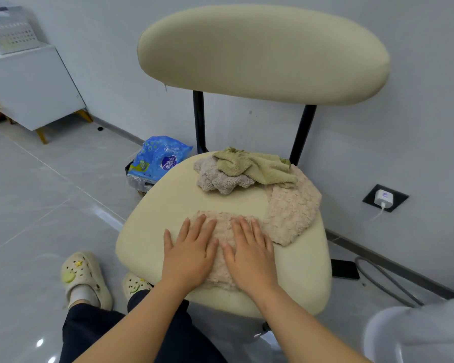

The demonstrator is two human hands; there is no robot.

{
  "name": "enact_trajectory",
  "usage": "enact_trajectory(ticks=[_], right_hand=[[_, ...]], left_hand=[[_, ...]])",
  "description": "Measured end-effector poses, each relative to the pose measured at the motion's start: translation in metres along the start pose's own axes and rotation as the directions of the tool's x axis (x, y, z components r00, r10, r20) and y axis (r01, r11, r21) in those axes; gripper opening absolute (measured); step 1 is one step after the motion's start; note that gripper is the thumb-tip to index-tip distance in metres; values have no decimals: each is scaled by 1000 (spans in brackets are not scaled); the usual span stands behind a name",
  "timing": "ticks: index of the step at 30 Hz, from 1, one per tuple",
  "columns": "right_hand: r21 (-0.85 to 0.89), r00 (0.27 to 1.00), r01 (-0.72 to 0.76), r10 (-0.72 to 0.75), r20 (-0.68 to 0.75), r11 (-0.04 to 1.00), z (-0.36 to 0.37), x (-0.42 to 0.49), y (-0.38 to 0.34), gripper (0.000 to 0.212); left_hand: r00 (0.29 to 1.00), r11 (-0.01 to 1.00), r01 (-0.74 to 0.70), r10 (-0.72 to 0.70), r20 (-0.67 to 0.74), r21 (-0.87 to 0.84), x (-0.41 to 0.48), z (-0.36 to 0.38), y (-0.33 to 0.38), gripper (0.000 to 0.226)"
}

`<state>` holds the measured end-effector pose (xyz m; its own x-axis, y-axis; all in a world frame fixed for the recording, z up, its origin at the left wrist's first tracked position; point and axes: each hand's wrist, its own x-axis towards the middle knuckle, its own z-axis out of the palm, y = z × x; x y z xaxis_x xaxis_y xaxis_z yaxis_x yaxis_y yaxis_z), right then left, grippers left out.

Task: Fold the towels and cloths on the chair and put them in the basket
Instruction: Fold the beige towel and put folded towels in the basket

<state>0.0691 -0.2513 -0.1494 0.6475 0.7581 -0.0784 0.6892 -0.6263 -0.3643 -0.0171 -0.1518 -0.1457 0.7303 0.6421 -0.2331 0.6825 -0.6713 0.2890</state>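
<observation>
A cream chair seat holds several cloths. A fluffy beige cloth lies flat at the seat's front, and both my hands press on it with straight fingers: my left hand on its left part, my right hand on its right part. Another beige fluffy cloth is spread at the seat's right. At the back lie a crumpled grey-pink cloth and an olive-green towel on top of it. The basket's white rim shows at the lower right corner.
The chair's padded backrest stands against the wall. A blue plastic bag sits on the floor left of the chair. A white cabinet is at far left. A wall socket with charger and a cable are on the right.
</observation>
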Motion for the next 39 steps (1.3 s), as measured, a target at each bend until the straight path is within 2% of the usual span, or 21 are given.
enact_trajectory(ticks=[3,5,7,9,11,14,16,18,20,22,24,26,29,32,34,35,37,38,39], right_hand=[[-11,1000,-5,5,-13,1000,6,-1,2,90],[-32,1000,-10,10,-2,999,7,0,2,90],[-30,1000,-16,16,12,999,7,1,0,92],[-1,1000,-22,22,4,1000,4,-1,-1,92],[54,1000,-13,14,-10,998,2,-6,1,86],[218,1000,-12,16,-15,976,-1,-19,13,62],[358,995,-57,84,-60,932,-5,-27,20,51],[426,976,-154,205,-78,892,-8,-34,21,63],[445,948,-244,310,-80,862,-7,-39,20,79],[415,935,-292,349,-66,862,-5,-41,19,78],[364,943,-297,331,-32,883,-4,-43,18,66],[368,948,-292,318,-11,883,-6,-45,18,59],[469,936,-293,350,-37,833,-7,-48,17,46],[630,902,-248,413,-126,735,-11,-52,13,25],[758,904,-221,420,-77,614,-18,-53,10,20],[828,911,-236,412,6,509,-23,-53,9,21],[932,905,-294,374,200,213,-30,-50,6,23],[940,886,-334,365,286,75,-32,-47,6,21],[930,865,-368,366,343,-3,-34,-45,7,17]], left_hand=[[1000,999,15,-14,-27,39,-1,4,-2,85],[999,997,25,-24,-24,71,-1,5,1,89],[999,992,34,-33,-8,119,-2,4,5,83],[998,989,57,-58,3,134,-3,1,7,60],[996,991,91,-91,-11,95,-6,0,8,50],[985,986,162,-158,-71,51,-17,4,11,48],[972,979,202,-200,-126,1,-26,4,14,49],[950,972,223,-233,-206,-74,-33,4,15,49],[923,940,237,-296,-246,-244,-38,2,16,56],[896,846,294,-406,-180,-445,-42,-1,17,68],[871,738,387,-489,-43,-552,-41,-6,18,73],[861,673,446,-502,78,-590,-37,-12,16,67],[860,557,452,-480,175,-697,-33,-17,11,57],[883,451,411,-415,222,-792,-33,-17,9,40],[898,347,377,-364,247,-859,-35,-20,12,34],[905,291,358,-340,254,-887,-35,-22,12,34],[914,230,347,-299,273,-909,-34,-25,8,39],[916,227,350,-285,281,-909,-34,-26,7,41],[918,246,352,-276,283,-903,-34,-26,5,42]])
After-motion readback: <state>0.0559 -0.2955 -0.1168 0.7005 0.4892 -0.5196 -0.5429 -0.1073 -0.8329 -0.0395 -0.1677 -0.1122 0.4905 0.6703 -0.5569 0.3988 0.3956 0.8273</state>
